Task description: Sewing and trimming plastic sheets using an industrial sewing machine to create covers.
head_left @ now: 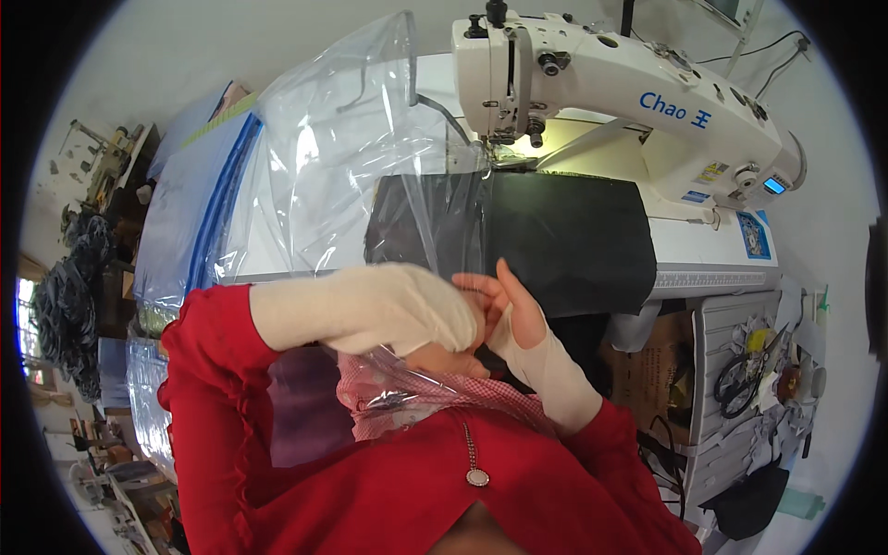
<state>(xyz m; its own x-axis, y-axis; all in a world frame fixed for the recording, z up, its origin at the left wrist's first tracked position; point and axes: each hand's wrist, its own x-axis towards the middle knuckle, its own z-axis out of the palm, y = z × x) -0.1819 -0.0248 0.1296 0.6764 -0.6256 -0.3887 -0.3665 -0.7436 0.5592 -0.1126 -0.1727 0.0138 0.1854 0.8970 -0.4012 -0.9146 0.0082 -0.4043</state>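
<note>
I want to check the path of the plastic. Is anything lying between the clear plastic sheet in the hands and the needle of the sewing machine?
Nothing visible blocks it. The clear plastic sheet runs from both hands over the black fabric up to the needle area of the sewing machine.

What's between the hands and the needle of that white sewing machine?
In the head view, black fabric on the white table, with clear plastic sheet running from the hands to the sewing machine needle.

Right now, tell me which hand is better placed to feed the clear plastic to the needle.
Probably right. The right hand sits open at the edge of the clear plastic, below the needle. The left hand is lower, gripping plastic bunched near the chest.
</note>
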